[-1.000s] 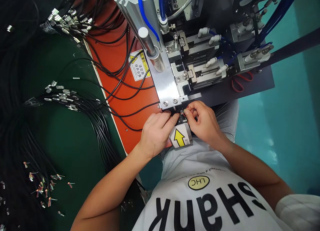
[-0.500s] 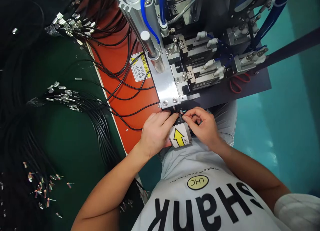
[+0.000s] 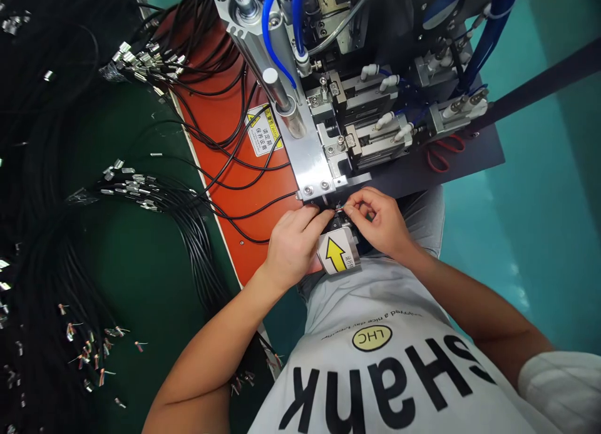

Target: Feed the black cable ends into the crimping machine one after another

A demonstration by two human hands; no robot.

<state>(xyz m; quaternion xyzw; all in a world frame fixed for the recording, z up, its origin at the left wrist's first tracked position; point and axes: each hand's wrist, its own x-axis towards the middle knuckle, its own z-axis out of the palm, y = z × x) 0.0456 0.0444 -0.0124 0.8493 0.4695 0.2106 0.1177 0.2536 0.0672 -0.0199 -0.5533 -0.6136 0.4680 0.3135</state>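
My left hand (image 3: 293,243) rests at the front edge of the orange machine base (image 3: 225,127), fingers closed round the end of a black cable (image 3: 253,208) and pressing it toward the small fixture under the metal plate (image 3: 312,165). My right hand (image 3: 380,221) pinches thin coloured wire ends (image 3: 340,203) at the same fixture, thumb and forefinger together. A white label with a yellow arrow (image 3: 337,253) sits just below both hands.
A pneumatic machine (image 3: 357,108) with blue hoses rises behind the hands. Red-handled scissors (image 3: 441,153) lie on its dark base at right. Bundles of black cables with metal terminals (image 3: 126,183) spread over the green table at left; stripped coloured ends (image 3: 89,349) lie lower left.
Both hands have stayed at the fixture; my right fingers have shifted slightly up toward the metal plate. The view has tilted a little.
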